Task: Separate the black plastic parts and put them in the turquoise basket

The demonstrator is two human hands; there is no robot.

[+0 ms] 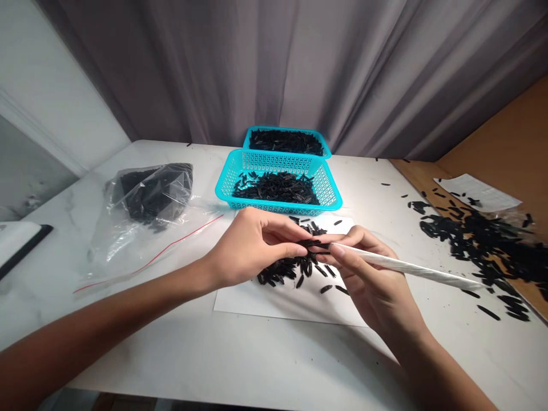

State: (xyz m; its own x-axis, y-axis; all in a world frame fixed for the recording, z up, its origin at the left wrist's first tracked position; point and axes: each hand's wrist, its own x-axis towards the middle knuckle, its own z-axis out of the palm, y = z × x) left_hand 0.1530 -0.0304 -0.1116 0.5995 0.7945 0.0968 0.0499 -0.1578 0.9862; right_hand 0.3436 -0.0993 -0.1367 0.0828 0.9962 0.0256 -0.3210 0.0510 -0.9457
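Over a pile of black strips (278, 271) on a white sheet (265, 306), my two hands meet. My left hand (252, 245) pinches black strips (314, 244) between thumb and fingers. My right hand (368, 268) holds a long white rod (411, 268), its tip at the other end of those strips. The rod slants down to the right. Just beyond my hands, a blue basket (226, 182) is partly filled with similar strips. Behind it stands a second blue basket (327, 149), filled with more of them.
On the left lies a clear zip bag (149, 200) of black pieces with a red seal line. Many loose strips (462, 234) spread over the table's right side, near a white paper (479, 192). A white object (17, 240) sits at the left edge. A grey curtain (240, 68) hangs behind.
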